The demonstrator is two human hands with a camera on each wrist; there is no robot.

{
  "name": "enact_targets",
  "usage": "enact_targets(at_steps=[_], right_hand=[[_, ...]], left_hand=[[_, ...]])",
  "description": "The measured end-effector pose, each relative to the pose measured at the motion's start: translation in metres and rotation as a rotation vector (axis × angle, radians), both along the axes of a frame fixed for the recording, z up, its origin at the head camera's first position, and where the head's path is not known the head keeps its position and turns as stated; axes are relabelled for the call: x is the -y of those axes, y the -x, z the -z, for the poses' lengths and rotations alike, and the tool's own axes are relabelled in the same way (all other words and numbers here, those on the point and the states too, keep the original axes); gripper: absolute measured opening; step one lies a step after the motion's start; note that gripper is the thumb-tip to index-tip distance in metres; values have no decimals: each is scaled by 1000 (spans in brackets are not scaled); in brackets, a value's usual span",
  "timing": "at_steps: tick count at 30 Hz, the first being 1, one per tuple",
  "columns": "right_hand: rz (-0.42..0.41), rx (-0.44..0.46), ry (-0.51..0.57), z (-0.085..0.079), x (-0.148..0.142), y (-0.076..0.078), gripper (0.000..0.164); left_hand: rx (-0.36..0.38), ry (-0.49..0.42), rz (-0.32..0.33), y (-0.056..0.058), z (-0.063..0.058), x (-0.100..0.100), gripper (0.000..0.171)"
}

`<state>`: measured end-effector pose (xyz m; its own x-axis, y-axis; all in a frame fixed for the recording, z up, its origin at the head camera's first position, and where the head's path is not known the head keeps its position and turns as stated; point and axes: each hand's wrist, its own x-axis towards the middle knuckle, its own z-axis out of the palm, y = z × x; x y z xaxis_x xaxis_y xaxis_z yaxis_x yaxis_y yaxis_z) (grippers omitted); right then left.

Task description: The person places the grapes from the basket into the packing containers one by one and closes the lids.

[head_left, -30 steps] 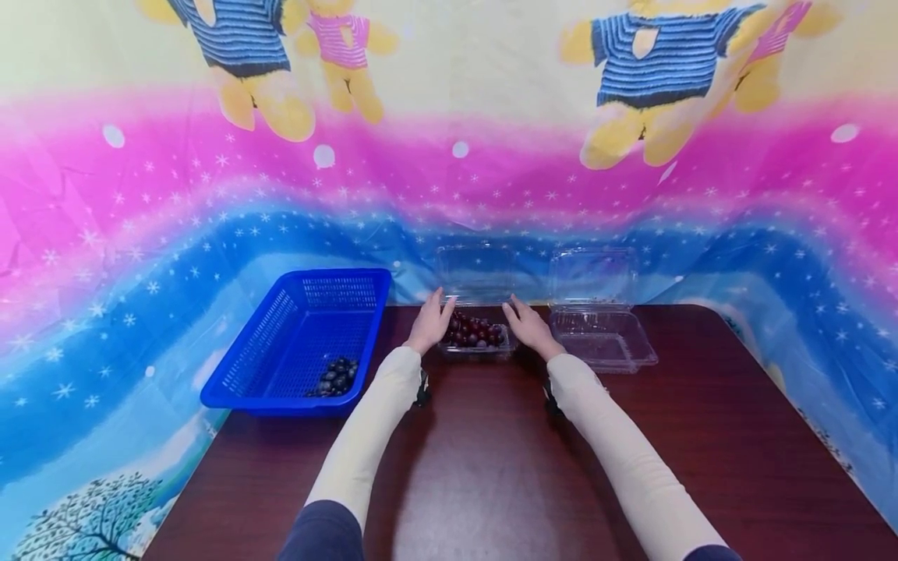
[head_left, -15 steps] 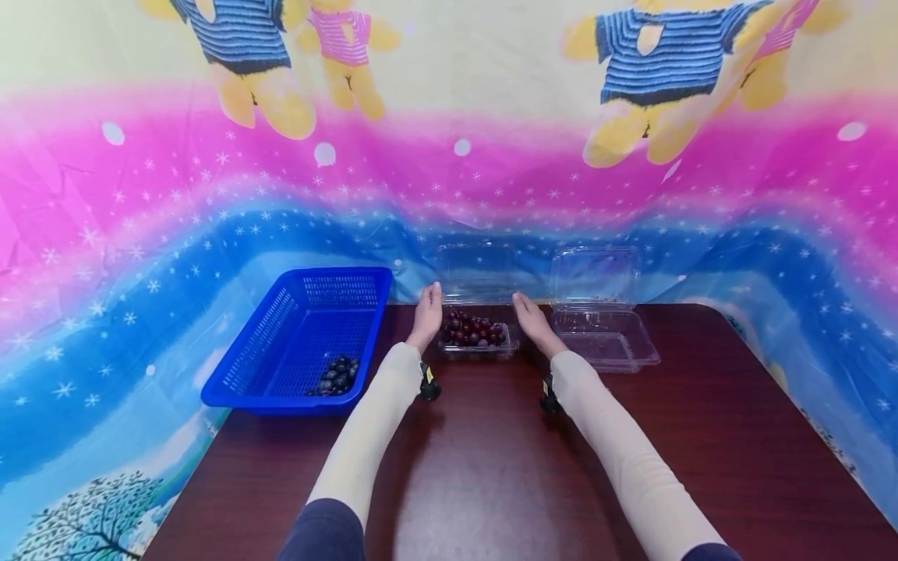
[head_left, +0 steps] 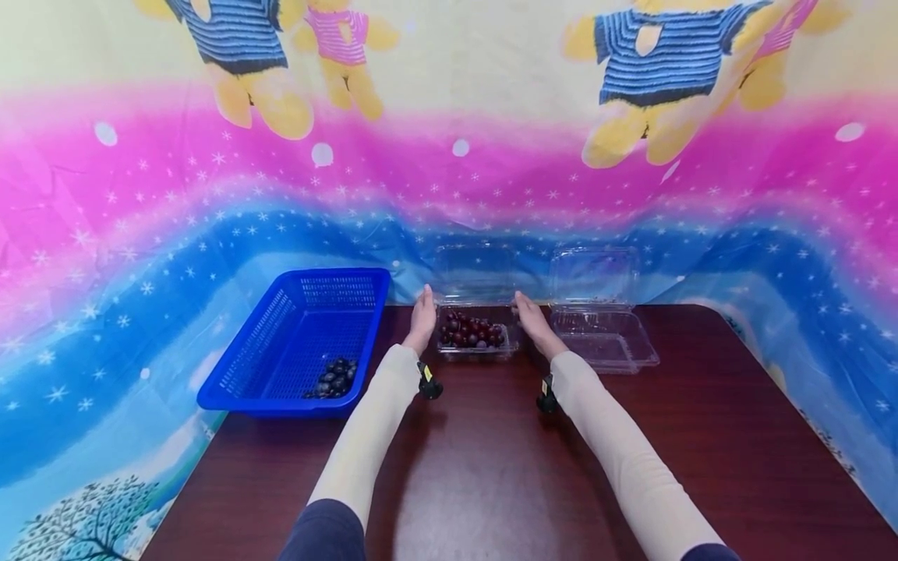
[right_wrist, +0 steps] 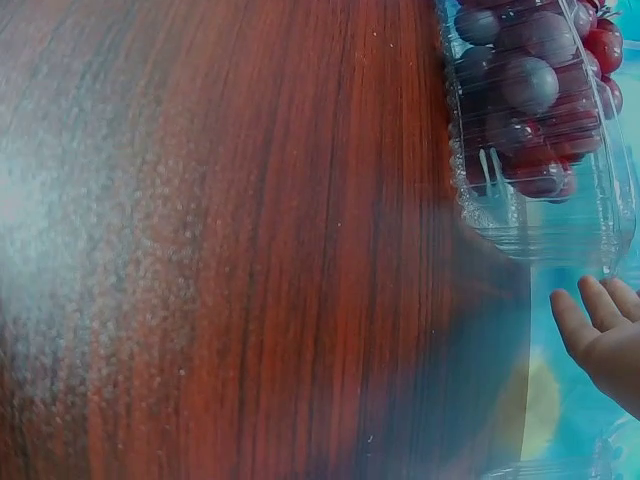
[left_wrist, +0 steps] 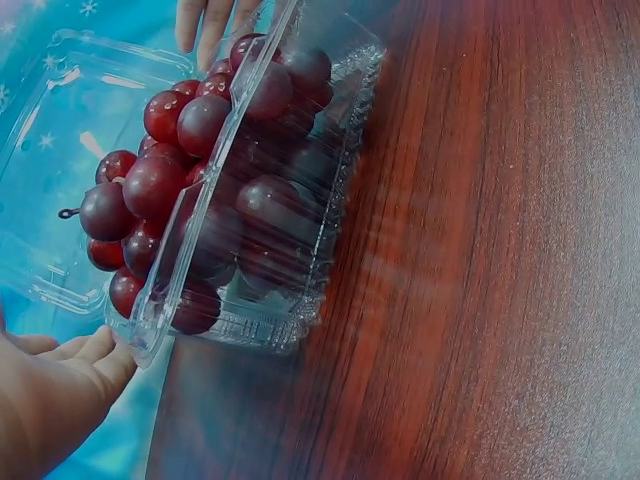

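Observation:
A clear plastic clamshell box [left_wrist: 200, 200] holds a heap of red grapes [head_left: 473, 331], with its lid [head_left: 475, 273] raised at the back. My left hand [head_left: 422, 319] is at the box's left side. Its fingertips lie right at the rim corner in the left wrist view, fingers extended. On the other side, my right hand [head_left: 533, 321] has relaxed fingers close to the right end of the rim. The right wrist view shows those fingers [right_wrist: 600, 315] just off the box's corner, holding nothing.
To the left stands a blue plastic basket [head_left: 281, 327] with a small bunch of dark grapes [head_left: 335, 378] in its near right corner. A second clear clamshell box [head_left: 603, 339], lid up, sits right of my right hand. A patterned cloth backs the brown table [head_left: 484, 467].
Both hands have drawn apart from over the grapes to the box's two sides; the left moved left, the right slightly right. The box and grapes stay in place.

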<state>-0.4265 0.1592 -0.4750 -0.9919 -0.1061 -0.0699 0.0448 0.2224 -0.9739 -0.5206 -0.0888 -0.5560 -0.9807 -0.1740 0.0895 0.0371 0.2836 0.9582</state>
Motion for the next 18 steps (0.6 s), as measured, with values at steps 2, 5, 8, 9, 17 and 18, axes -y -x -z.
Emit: enact_targets(at_steps=[2, 5, 8, 9, 17, 18], right_hand=[[-1, -2, 2, 1, -1, 0, 66], [-2, -15, 5, 2, -2, 1, 64], [4, -23, 13, 3, -3, 0, 63], [0, -27, 10, 3, -3, 0, 64], [4, -8, 37, -6, -3, -10, 61], [6, -8, 33, -6, -3, -10, 61]], left_hand=[[53, -48, 44, -3, -5, 1, 68], [92, -105, 76, -2, -6, 4, 69], [71, -107, 74, 5, 2, 6, 75], [72, -109, 84, 8, 5, 7, 76], [116, -79, 63, 32, 30, 9, 79], [113, -80, 66, 28, 25, 9, 79]])
